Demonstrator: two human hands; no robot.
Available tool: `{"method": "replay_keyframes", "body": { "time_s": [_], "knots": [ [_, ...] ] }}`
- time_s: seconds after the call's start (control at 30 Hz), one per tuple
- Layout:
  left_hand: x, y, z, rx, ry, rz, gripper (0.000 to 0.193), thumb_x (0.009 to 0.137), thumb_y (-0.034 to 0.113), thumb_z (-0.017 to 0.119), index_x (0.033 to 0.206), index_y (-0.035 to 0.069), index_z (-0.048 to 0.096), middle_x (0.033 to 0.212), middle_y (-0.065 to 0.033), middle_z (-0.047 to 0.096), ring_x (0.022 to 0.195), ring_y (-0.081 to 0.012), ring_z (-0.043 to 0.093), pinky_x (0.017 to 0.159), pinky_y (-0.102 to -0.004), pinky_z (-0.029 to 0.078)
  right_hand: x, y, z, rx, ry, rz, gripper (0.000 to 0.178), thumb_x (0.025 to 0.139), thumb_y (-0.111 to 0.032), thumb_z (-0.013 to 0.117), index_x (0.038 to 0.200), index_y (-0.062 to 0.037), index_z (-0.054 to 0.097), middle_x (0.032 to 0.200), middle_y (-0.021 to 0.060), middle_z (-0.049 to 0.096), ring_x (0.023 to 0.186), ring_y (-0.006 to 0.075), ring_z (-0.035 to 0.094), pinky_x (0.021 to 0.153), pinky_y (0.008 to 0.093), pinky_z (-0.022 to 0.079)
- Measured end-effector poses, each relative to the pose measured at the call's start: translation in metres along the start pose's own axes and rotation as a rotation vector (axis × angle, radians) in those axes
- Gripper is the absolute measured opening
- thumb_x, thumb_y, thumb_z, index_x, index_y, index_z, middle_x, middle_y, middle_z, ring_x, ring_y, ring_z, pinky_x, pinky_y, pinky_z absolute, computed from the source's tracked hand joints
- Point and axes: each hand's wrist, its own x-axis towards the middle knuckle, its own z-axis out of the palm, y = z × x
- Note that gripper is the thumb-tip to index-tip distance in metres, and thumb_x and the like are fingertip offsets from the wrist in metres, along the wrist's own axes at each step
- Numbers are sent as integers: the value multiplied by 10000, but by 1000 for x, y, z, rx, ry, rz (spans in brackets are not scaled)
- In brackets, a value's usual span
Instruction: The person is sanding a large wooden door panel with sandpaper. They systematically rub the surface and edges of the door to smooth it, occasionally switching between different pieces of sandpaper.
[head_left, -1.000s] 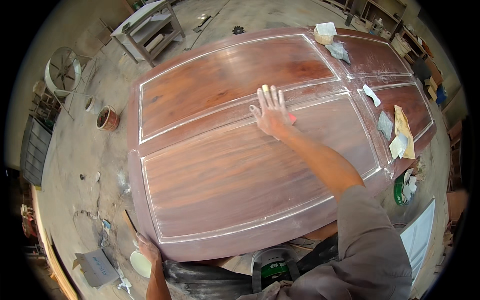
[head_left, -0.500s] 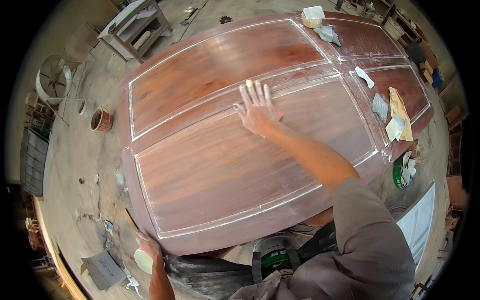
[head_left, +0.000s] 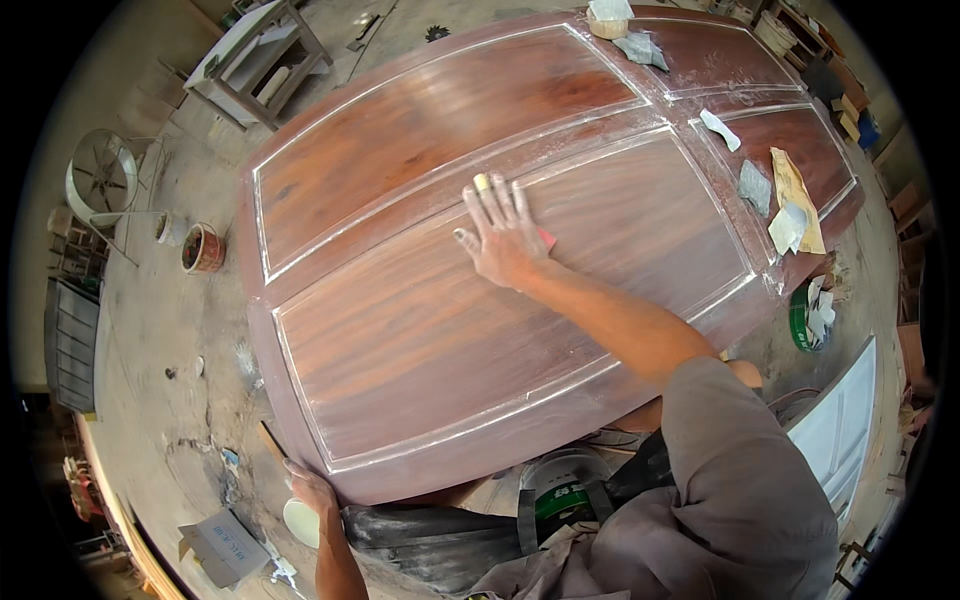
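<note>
The right hand (head_left: 505, 240) is pressing flat, fingers spread, over a red pad (head_left: 546, 239) on the door (head_left: 400, 330); the left hand (head_left: 312, 488) is gripping the door's lower-left edge; at lower right, a green bucket (head_left: 799, 318) is holding white scraps.

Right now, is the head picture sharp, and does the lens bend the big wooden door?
Head view: the reddish-brown panelled wooden door is sharp in the middle, its straight edges bowing toward the rim; soft daylight sheen on the upper panel; black corners; right hand crisp.

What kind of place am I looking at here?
Most likely a woodworking shop: a large panelled wooden door lies flat with pale filler along its grooves, sandpaper scraps lie on it, and the dusty floor holds a fan.
</note>
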Motion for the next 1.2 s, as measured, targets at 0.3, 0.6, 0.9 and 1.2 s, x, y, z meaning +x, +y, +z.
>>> {"method": "replay_keyframes", "body": {
  "time_s": [0.3,0.6,0.9,1.2],
  "knots": [
    [1,0,8,28,15,48,832,1096,575,216,1188,-120,663,1077,-385,665,983,-548,611,912,-588,445,-32,-30,-13,27,34,10,734,1083,-521,323,1579,19,318,1656,248,265,1553,412,198,1270,548,92],
    [-13,37,3,-3,-76,33,811,1098,566,221,1204,-99,673,1135,-376,663,1038,-519,624,963,-563,448,-68,205,-70,-274,-44,376,725,1101,-497,256,1598,31,252,1664,284,204,1560,423,165,1273,544,65],
    [-2,17,5,41,-80,7,828,1094,578,225,1169,-107,683,1154,-349,672,1067,-495,645,973,-536,459,-89,-86,-41,126,-142,-155,751,1076,-545,307,1609,-17,265,1672,195,264,1563,377,186,1276,539,86],
    [0,11,10,23,-1,112,813,1097,574,213,1248,-86,663,1100,-349,689,1047,-495,653,937,-539,476,-134,103,-76,-217,11,257,706,1094,-468,342,1585,35,278,1632,294,278,1542,431,220,1262,548,128]
  ]
}}
